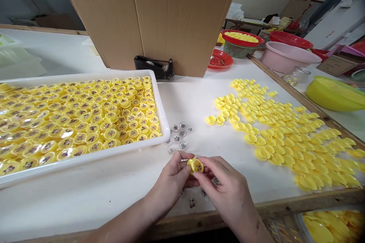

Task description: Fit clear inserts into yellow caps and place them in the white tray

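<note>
Near the table's front edge, a small yellow piece (196, 165) with a dark printed picture on its round face is pinched between my hands. My left hand (175, 172) grips its left side with thumb and fingers. From the right, my right hand (225, 182) holds it by thumb and forefinger. Small clear discs with dark prints (183, 145) lie just beyond my hands, and several more lie under them, partly hidden. At the left, a white tray (161, 112) holds rows of yellow pieces with printed faces. Many plain yellow pieces (269, 148) are spread on the right.
A tall cardboard box (159, 15) stands behind a black tape dispenser (154, 68). Further right are a red plate (225, 60), a green basket with a red rim (241, 49), a pink basin (288, 59) and a yellow-green bowl (333, 95). A wooden strip edges the table.
</note>
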The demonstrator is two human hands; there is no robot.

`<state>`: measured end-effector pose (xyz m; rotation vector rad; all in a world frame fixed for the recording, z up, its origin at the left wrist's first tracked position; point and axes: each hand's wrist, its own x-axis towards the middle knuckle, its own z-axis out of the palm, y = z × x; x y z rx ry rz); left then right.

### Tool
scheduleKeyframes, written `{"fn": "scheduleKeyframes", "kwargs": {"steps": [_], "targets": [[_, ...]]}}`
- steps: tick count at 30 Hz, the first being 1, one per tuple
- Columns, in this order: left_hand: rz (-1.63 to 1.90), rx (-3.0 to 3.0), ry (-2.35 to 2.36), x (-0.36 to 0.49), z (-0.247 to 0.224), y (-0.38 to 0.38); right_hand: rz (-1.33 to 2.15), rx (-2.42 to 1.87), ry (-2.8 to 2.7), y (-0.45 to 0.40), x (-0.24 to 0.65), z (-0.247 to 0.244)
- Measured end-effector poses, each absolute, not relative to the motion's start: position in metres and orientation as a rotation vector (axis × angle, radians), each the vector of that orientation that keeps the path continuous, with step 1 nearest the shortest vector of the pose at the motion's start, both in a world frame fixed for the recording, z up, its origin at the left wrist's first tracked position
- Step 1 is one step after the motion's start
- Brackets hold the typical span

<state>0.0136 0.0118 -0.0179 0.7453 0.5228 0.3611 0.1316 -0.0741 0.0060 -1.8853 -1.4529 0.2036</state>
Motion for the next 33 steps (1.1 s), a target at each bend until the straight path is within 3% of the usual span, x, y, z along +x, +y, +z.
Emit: {"fn": "scheduleKeyframes", "kwargs": {"steps": [21, 29, 33], "targets": [[0.398, 0.978, 0.514, 0.008, -0.016, 0.016, -0.044, -1.863, -1.597, -0.074, 0.120, 0.001], [0.371, 1.021, 0.464, 0.009, -0.014, 0.017, 0.643, -1.728, -1.141, -0.080, 0.140, -0.008], [0.368, 1.178, 0.496, 0.008, -0.018, 0.017, 0.779, -1.710, -1.050, -0.080, 0.142, -0.007]]}}
